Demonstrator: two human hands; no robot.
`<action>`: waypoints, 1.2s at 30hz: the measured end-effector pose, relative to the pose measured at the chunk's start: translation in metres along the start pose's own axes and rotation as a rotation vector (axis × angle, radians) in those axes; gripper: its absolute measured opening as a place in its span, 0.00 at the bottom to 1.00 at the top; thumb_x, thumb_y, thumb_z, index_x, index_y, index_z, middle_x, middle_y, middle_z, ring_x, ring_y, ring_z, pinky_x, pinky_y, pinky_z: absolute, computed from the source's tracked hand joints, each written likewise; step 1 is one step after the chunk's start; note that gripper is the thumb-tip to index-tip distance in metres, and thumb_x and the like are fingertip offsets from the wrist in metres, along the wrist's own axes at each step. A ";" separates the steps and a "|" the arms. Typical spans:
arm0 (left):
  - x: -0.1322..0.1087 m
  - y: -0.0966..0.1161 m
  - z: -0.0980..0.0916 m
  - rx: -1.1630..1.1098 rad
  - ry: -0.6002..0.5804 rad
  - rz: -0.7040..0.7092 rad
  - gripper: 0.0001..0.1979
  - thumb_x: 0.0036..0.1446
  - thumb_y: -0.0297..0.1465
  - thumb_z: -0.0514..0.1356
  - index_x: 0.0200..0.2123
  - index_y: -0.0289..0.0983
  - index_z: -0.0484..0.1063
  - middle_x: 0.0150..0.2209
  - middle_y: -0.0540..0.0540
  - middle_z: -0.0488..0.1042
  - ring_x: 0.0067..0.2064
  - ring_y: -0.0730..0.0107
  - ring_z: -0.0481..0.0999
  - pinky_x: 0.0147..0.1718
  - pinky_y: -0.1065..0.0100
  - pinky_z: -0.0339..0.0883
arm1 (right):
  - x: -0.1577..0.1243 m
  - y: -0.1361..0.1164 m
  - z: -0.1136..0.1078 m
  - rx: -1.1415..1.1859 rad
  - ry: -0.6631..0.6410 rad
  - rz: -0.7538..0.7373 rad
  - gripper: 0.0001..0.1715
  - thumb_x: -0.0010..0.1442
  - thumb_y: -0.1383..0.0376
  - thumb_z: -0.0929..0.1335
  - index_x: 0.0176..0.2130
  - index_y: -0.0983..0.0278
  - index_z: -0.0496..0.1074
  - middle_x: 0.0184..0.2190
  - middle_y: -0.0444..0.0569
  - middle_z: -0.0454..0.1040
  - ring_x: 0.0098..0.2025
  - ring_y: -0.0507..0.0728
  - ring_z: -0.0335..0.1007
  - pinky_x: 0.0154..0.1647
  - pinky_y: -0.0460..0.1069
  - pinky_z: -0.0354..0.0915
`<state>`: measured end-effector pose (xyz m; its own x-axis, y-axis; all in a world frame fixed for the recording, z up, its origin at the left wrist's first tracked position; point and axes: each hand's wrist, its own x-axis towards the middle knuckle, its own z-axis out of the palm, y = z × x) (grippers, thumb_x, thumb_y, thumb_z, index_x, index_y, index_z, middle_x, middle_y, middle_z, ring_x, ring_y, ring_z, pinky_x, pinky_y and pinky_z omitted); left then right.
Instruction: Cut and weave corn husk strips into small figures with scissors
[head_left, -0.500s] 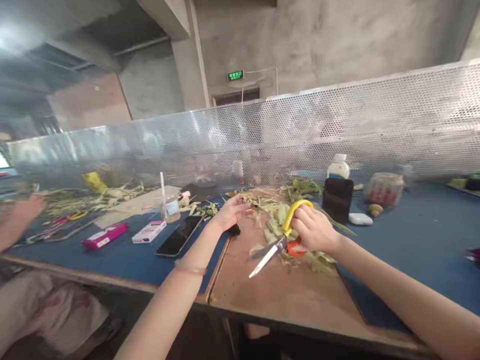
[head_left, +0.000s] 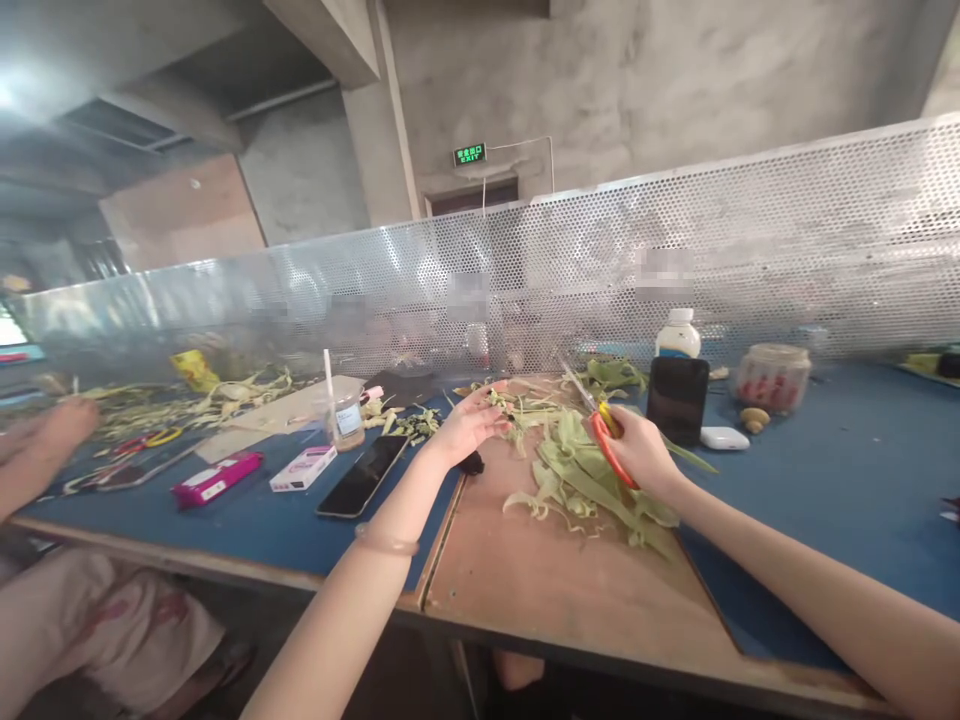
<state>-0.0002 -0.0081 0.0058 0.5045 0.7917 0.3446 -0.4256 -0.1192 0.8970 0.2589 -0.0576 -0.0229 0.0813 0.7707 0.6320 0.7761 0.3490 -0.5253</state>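
Note:
My right hand (head_left: pixel 643 452) is closed on scissors (head_left: pixel 604 425) with red and yellow handles, blades pointing up and to the left. Below and left of it lies a heap of pale green leaves (head_left: pixel 581 475) on the brown board (head_left: pixel 510 580). My left hand (head_left: pixel 469 430), a bangle on its wrist, is at the board's far left edge with its fingers apart and half curled. A small green plant sprig (head_left: pixel 502 402) shows by its fingers; whether they touch it is unclear. A small black object (head_left: pixel 471 463) sits just under that hand.
Left on the blue tabletop are a phone (head_left: pixel 364 478), white-pink box (head_left: pixel 304 468), magenta packet (head_left: pixel 219 480) and cup with straw (head_left: pixel 347 422). At right stand a dark phone (head_left: pixel 677 400), bottle (head_left: pixel 677 335), earbud case (head_left: pixel 724 438) and jar (head_left: pixel 772 378). A co-worker's hand (head_left: pixel 71 425) is far left.
The scissors have swung from pointing down and left toward me to pointing up and away, uncovering more of the leaf heap. My left hand has shifted slightly right, its fingers opening a little.

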 end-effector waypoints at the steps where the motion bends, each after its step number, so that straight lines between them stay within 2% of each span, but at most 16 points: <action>1: 0.000 0.000 0.000 -0.008 -0.001 0.000 0.25 0.45 0.25 0.64 0.49 0.40 0.68 0.35 0.47 0.75 0.34 0.73 0.75 0.40 0.66 0.66 | 0.000 0.000 0.003 0.163 -0.058 0.120 0.18 0.52 0.51 0.63 0.24 0.63 0.62 0.18 0.42 0.60 0.20 0.51 0.57 0.19 0.45 0.52; 3: 0.000 0.000 -0.001 -0.021 -0.010 0.002 0.26 0.45 0.27 0.65 0.50 0.40 0.66 0.33 0.48 0.74 0.34 0.73 0.74 0.39 0.67 0.66 | 0.001 -0.002 0.007 0.496 -0.151 0.330 0.20 0.51 0.49 0.63 0.26 0.63 0.63 0.15 0.39 0.55 0.15 0.49 0.53 0.15 0.45 0.51; 5: 0.002 -0.001 -0.002 -0.027 -0.015 0.006 0.27 0.45 0.29 0.66 0.50 0.39 0.66 0.31 0.48 0.73 0.34 0.72 0.74 0.38 0.67 0.67 | 0.001 -0.004 0.010 0.744 -0.190 0.456 0.20 0.50 0.48 0.64 0.28 0.63 0.63 0.15 0.37 0.54 0.13 0.48 0.51 0.11 0.44 0.50; 8: 0.005 -0.005 -0.006 -0.035 0.027 0.019 0.22 0.41 0.31 0.68 0.42 0.36 0.70 0.30 0.48 0.73 0.32 0.72 0.74 0.35 0.68 0.67 | 0.000 -0.007 0.009 0.845 -0.175 0.462 0.19 0.49 0.49 0.64 0.29 0.62 0.62 0.15 0.37 0.54 0.12 0.47 0.50 0.11 0.44 0.51; 11: 0.007 -0.008 -0.007 -0.038 0.113 0.016 0.16 0.39 0.30 0.69 0.32 0.35 0.69 0.29 0.49 0.74 0.31 0.72 0.74 0.33 0.69 0.67 | 0.000 -0.010 0.002 0.660 -0.102 0.345 0.17 0.50 0.50 0.64 0.30 0.62 0.61 0.16 0.37 0.56 0.14 0.49 0.54 0.15 0.45 0.55; 14: 0.007 -0.009 -0.004 -0.025 0.133 0.005 0.17 0.37 0.31 0.70 0.31 0.35 0.69 0.29 0.49 0.74 0.30 0.72 0.73 0.32 0.68 0.67 | 0.003 -0.008 -0.002 0.220 -0.036 0.199 0.14 0.50 0.55 0.65 0.28 0.63 0.62 0.20 0.43 0.63 0.22 0.52 0.61 0.22 0.47 0.58; 16: 0.006 -0.008 -0.001 -0.006 0.109 -0.001 0.17 0.37 0.32 0.70 0.32 0.35 0.69 0.29 0.49 0.74 0.29 0.72 0.74 0.32 0.68 0.67 | 0.006 -0.002 0.000 -0.023 -0.051 0.117 0.12 0.49 0.58 0.65 0.29 0.65 0.64 0.26 0.49 0.68 0.28 0.55 0.65 0.28 0.48 0.60; 19: 0.005 -0.007 0.002 0.025 0.111 -0.001 0.17 0.37 0.31 0.69 0.32 0.35 0.70 0.30 0.48 0.74 0.30 0.71 0.74 0.32 0.68 0.67 | 0.007 0.007 0.006 -0.174 -0.129 0.068 0.17 0.48 0.59 0.66 0.36 0.68 0.68 0.36 0.56 0.70 0.36 0.59 0.67 0.36 0.49 0.61; 21: 0.005 -0.007 0.005 0.034 0.144 -0.003 0.16 0.37 0.29 0.69 0.31 0.34 0.70 0.30 0.49 0.74 0.30 0.72 0.74 0.33 0.68 0.67 | 0.005 0.007 0.005 -0.225 -0.142 0.033 0.19 0.50 0.56 0.66 0.36 0.69 0.69 0.37 0.58 0.70 0.40 0.60 0.67 0.40 0.50 0.61; 23: 0.005 -0.007 0.008 0.036 0.167 -0.009 0.15 0.37 0.27 0.69 0.30 0.34 0.70 0.30 0.50 0.74 0.29 0.72 0.74 0.34 0.67 0.67 | 0.003 -0.001 -0.001 -0.245 -0.105 -0.028 0.19 0.53 0.53 0.63 0.32 0.67 0.70 0.34 0.57 0.71 0.41 0.62 0.66 0.41 0.51 0.60; 26: 0.004 -0.009 0.019 0.045 0.152 -0.010 0.13 0.38 0.26 0.68 0.29 0.35 0.69 0.29 0.50 0.73 0.31 0.71 0.74 0.36 0.67 0.66 | -0.002 -0.024 -0.014 -0.049 -0.124 -0.018 0.25 0.58 0.51 0.58 0.27 0.65 0.71 0.27 0.52 0.72 0.35 0.59 0.68 0.36 0.50 0.60; 29: 0.002 -0.012 0.033 0.068 0.105 0.001 0.12 0.39 0.27 0.68 0.28 0.34 0.69 0.30 0.51 0.73 0.33 0.73 0.73 0.37 0.68 0.65 | -0.009 -0.044 -0.017 0.327 -0.326 -0.003 0.23 0.57 0.50 0.60 0.35 0.64 0.73 0.31 0.48 0.74 0.34 0.56 0.68 0.35 0.48 0.61; 31: 0.001 -0.014 0.041 0.090 0.063 0.008 0.12 0.39 0.27 0.68 0.28 0.34 0.70 0.30 0.51 0.73 0.34 0.73 0.73 0.40 0.69 0.63 | -0.015 -0.052 -0.012 0.493 -0.438 0.021 0.23 0.54 0.50 0.63 0.38 0.64 0.72 0.34 0.47 0.74 0.34 0.55 0.68 0.35 0.48 0.61; 33: 0.000 -0.015 0.046 0.109 0.035 0.004 0.12 0.39 0.27 0.68 0.28 0.34 0.69 0.30 0.50 0.72 0.35 0.72 0.73 0.41 0.69 0.62 | -0.020 -0.054 -0.006 0.592 -0.478 0.072 0.22 0.52 0.50 0.65 0.37 0.64 0.72 0.34 0.47 0.74 0.33 0.54 0.68 0.35 0.48 0.61; 36: -0.001 -0.016 0.050 0.121 0.038 -0.016 0.13 0.38 0.27 0.69 0.28 0.35 0.68 0.30 0.51 0.71 0.35 0.73 0.72 0.38 0.70 0.63 | -0.022 -0.054 -0.001 0.700 -0.473 0.080 0.19 0.52 0.51 0.65 0.32 0.64 0.72 0.33 0.47 0.74 0.35 0.54 0.67 0.38 0.48 0.60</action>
<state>0.0438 -0.0364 0.0046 0.4807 0.8161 0.3208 -0.3225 -0.1757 0.9301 0.2158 -0.0946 -0.0077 -0.2713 0.8945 0.3554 0.2000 0.4136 -0.8882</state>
